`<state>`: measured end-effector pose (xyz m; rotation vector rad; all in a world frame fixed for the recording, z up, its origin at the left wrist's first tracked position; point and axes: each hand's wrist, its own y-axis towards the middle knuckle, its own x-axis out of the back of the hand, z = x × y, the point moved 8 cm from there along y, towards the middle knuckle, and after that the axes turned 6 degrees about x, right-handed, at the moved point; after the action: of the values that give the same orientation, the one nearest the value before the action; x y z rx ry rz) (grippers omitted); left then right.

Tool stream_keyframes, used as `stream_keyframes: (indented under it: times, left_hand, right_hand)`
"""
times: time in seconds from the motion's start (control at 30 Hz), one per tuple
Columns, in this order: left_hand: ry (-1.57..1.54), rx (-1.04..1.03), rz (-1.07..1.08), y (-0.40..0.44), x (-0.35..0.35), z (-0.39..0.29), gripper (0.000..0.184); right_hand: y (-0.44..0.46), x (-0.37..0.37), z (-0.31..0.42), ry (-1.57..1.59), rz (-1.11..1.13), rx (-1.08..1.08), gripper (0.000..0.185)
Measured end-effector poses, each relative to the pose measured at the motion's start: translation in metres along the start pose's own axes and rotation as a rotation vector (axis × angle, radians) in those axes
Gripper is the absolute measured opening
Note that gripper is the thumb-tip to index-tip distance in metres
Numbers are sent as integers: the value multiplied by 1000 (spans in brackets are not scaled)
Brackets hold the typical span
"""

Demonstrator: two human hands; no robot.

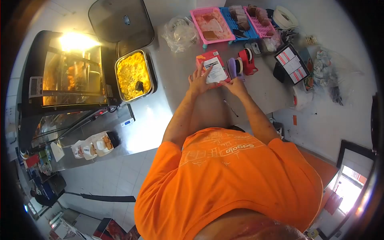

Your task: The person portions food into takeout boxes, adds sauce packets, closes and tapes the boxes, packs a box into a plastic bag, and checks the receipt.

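Note:
On the steel counter lies a red box (201,58) with a white printed paper (216,72) on its top. My left hand (199,82) rests on the box's near left part, its fingers spread over the paper's edge. At the box's near right corner, my right hand (236,86) has its fingers pressed together; whatever they may hold is too small to make out. Just right of the box stand a purple tape dispenser (232,69) and a red tape dispenser (251,66).
Pink basket (211,25), blue basket (240,35) and a plastic bag (180,34) line the back. A tray of yellow food (134,76) and a lit display case (72,76) stand left. Right are a labelled stand (292,64) and a pen (231,108).

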<state>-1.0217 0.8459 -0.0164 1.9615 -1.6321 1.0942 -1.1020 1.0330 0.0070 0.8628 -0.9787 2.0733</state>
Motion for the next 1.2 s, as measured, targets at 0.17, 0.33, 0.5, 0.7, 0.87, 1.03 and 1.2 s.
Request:
stream_keyframes:
  times: [0.17, 0.33, 0.5, 0.7, 0.87, 1.03, 1.2]
  left_hand:
    - [25, 11, 61, 5, -2, 3, 101]
    - [1, 13, 82, 5, -3, 2, 102]
    - [-59, -50, -100, -1, 8, -4, 105]
    - [-1420, 225, 17, 33, -39, 38, 89]
    - [-565, 295, 591, 26, 36, 48, 66]
    - [-93, 318, 900, 9, 39, 45, 73]
    - [30, 218, 656, 1, 10, 75, 83]
  right_hand:
    - [5, -16, -22, 50, -397, 512, 50]
    - [1, -16, -31, 23, -352, 596, 30]
    - [23, -24, -57, 548, -381, 344, 48]
    - [29, -68, 3, 1033, 354, -237, 84]
    - [-42, -157, 53, 870, 752, -132, 76]
    - [-85, -170, 88, 536, 1198, 219, 41]
    - [18, 32, 24, 958, 649, 264, 26]
